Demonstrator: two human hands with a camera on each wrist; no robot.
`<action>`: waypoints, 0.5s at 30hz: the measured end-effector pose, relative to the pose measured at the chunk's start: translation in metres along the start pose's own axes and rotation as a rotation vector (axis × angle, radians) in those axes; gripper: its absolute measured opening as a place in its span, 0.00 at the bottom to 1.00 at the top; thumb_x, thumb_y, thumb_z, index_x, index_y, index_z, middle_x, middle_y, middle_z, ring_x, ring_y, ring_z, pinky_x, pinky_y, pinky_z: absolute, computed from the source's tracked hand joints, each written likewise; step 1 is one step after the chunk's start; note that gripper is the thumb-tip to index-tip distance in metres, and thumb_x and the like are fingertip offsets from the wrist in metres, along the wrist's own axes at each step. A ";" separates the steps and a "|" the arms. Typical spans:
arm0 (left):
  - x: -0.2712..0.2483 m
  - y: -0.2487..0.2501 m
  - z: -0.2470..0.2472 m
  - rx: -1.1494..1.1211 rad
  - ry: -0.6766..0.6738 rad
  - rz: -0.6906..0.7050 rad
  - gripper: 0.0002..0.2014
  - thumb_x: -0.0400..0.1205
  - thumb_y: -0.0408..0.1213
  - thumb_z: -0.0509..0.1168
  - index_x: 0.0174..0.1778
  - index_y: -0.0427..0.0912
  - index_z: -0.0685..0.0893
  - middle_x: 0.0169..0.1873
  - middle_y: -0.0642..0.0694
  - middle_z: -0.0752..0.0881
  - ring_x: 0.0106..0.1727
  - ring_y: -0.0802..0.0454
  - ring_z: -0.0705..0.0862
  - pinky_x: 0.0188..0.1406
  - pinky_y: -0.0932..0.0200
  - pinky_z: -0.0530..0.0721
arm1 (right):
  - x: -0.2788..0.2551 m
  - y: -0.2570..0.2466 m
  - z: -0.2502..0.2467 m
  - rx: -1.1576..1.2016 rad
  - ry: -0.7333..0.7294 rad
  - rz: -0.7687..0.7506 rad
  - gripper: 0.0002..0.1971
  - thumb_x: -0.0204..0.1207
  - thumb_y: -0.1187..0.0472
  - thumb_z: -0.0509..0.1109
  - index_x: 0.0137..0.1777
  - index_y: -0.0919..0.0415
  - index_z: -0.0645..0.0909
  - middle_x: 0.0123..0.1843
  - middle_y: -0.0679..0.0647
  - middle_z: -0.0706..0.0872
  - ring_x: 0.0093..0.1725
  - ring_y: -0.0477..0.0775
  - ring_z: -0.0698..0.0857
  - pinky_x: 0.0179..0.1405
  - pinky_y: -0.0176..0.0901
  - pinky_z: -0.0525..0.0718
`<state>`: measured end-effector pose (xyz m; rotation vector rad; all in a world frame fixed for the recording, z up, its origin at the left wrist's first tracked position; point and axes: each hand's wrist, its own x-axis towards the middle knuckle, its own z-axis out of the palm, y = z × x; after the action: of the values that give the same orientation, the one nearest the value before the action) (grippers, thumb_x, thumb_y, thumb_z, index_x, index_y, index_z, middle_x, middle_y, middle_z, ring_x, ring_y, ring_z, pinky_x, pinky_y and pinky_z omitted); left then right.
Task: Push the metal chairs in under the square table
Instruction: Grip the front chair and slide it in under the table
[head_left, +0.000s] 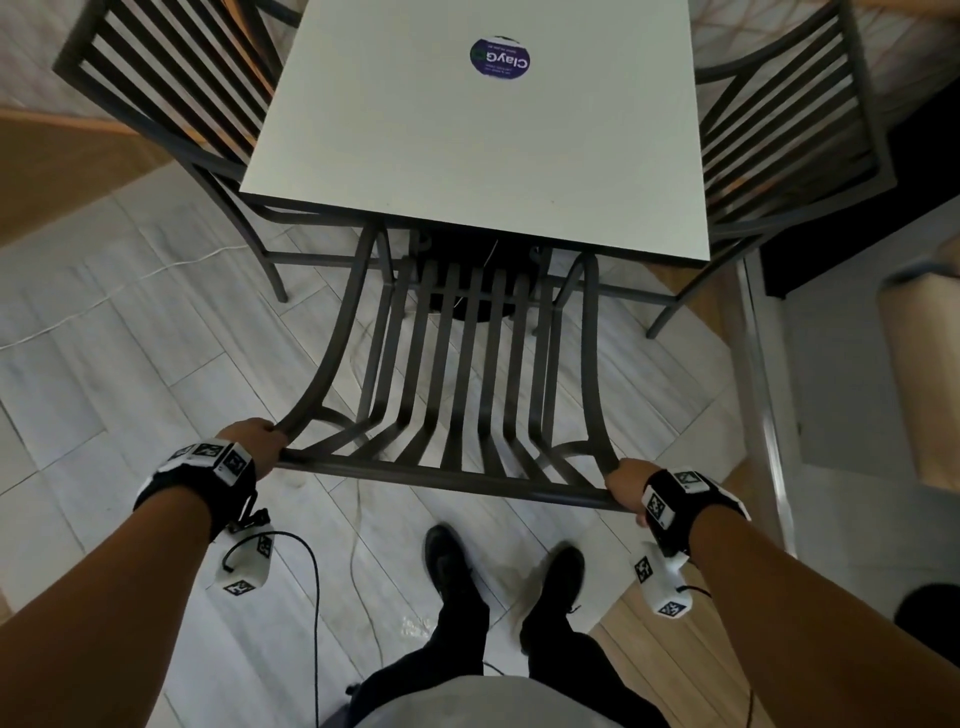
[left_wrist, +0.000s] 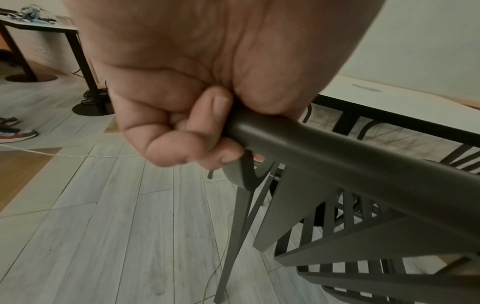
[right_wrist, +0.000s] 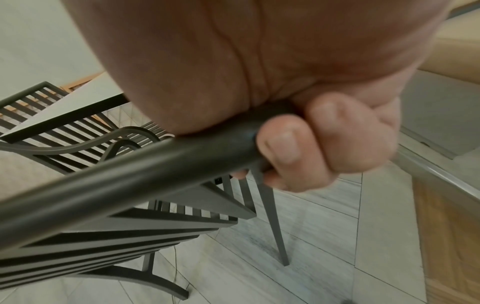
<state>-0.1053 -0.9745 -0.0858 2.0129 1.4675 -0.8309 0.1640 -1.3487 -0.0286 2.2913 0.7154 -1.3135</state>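
Observation:
A dark metal chair (head_left: 457, 364) with a slatted back stands in front of me, its seat partly under the white square table (head_left: 478, 150). My left hand (head_left: 260, 441) grips the left end of the chair's top rail (head_left: 441, 475); in the left wrist view the fingers (left_wrist: 182, 144) curl round the rail (left_wrist: 337, 156). My right hand (head_left: 626, 488) grips the right end, fingers (right_wrist: 298, 152) wrapped round the rail (right_wrist: 155, 179). Two more metal chairs stand at the table's left (head_left: 171, 93) and right (head_left: 789, 130) sides, seats under the top.
A round purple sticker (head_left: 500, 56) lies on the table top. A thin white cable (head_left: 156, 270) runs across the pale plank floor. My black shoes (head_left: 452, 561) stand just behind the chair. A metal floor strip (head_left: 763, 389) runs along the right. Someone's sneakers (left_wrist: 15, 131) show at far left.

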 end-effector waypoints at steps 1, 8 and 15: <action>0.000 0.002 0.001 -0.004 -0.003 0.003 0.14 0.85 0.37 0.58 0.59 0.35 0.85 0.51 0.34 0.88 0.51 0.34 0.87 0.46 0.49 0.83 | 0.000 0.001 0.000 0.011 0.001 -0.006 0.19 0.84 0.69 0.57 0.73 0.71 0.70 0.75 0.67 0.72 0.72 0.64 0.76 0.70 0.47 0.74; -0.006 -0.002 0.007 0.097 -0.031 0.022 0.13 0.84 0.42 0.57 0.55 0.42 0.84 0.42 0.45 0.84 0.38 0.49 0.82 0.34 0.58 0.75 | 0.004 0.012 0.002 0.084 0.004 0.049 0.19 0.83 0.67 0.59 0.73 0.72 0.71 0.73 0.67 0.76 0.71 0.64 0.78 0.66 0.44 0.78; -0.011 0.007 0.016 0.109 -0.063 0.022 0.12 0.85 0.42 0.57 0.51 0.40 0.83 0.48 0.40 0.85 0.37 0.47 0.81 0.34 0.56 0.80 | 0.008 0.022 0.002 0.122 -0.015 0.079 0.16 0.84 0.66 0.57 0.68 0.69 0.74 0.70 0.65 0.78 0.66 0.61 0.80 0.66 0.45 0.78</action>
<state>-0.1041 -0.9946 -0.0884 2.0580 1.3893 -0.9751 0.1794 -1.3657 -0.0344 2.3758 0.5474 -1.3710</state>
